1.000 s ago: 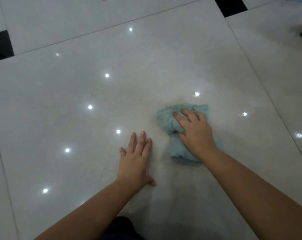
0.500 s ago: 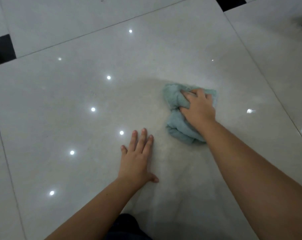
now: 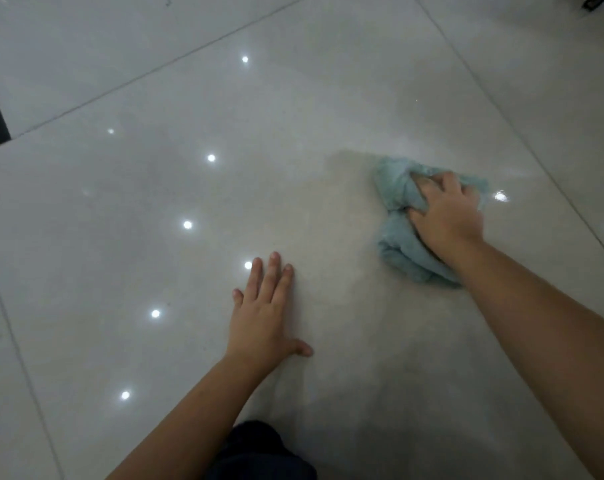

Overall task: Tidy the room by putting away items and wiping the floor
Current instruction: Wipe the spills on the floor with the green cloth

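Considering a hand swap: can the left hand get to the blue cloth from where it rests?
Probably yes: only bare floor lies between the left hand and the cloth, though the right hand grips its middle.

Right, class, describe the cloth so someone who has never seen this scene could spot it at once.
Start from the big glossy pale floor tile filling the view. On its right side the right hand grips a bunched cloth. It is the only soft, blue-green thing there.
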Tool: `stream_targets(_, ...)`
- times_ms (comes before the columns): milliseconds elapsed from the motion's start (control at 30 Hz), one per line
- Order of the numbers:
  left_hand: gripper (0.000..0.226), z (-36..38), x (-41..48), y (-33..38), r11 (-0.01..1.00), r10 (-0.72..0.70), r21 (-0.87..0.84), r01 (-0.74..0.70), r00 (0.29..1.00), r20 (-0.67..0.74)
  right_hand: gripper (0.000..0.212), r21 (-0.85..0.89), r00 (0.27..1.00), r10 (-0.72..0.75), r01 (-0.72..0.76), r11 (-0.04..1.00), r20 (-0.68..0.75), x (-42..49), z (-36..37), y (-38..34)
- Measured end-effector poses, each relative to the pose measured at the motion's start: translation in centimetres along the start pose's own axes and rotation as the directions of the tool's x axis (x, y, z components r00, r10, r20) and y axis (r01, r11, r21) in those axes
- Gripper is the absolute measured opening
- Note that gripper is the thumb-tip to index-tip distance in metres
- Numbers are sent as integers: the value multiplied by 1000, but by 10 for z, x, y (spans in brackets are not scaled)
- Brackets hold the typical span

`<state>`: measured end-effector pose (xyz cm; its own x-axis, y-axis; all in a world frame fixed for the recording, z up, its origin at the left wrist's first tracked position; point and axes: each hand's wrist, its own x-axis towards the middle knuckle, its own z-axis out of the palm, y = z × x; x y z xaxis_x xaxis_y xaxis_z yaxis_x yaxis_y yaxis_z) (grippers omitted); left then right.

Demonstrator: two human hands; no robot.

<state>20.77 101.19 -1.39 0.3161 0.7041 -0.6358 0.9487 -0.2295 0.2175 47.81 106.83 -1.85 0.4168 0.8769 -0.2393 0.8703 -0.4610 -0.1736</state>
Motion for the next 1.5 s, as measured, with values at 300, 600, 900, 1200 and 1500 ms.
stream_targets(300, 133, 3, -1, 1, 998, -25, -54, 22, 997, -69, 52, -13, 881, -464, 467, 884, 90, -98, 38, -60)
stream_targets(600, 123, 7, -6, -2, 1000, 22, 2, -22, 996, -84, 60, 64, 998, -50, 52, 997, -27, -50, 9, 30)
stream_targets(900, 105, 1, -34, -54, 990, -48, -143, 10, 963, -266, 65, 39, 930, -359, 357, 933, 84, -128, 47, -81)
stream_targets(1200, 93, 12, -41, -79, 975, -168, -178, 134, 966, -196, 58, 35, 996, -89, 88, 996, 22, -57, 30, -71)
stream_targets(1500, 96, 12, -40, -82, 975, -170, -180, 134, 964, -206, 59, -19, 848, -518, 523, 852, 111, -115, 54, -119)
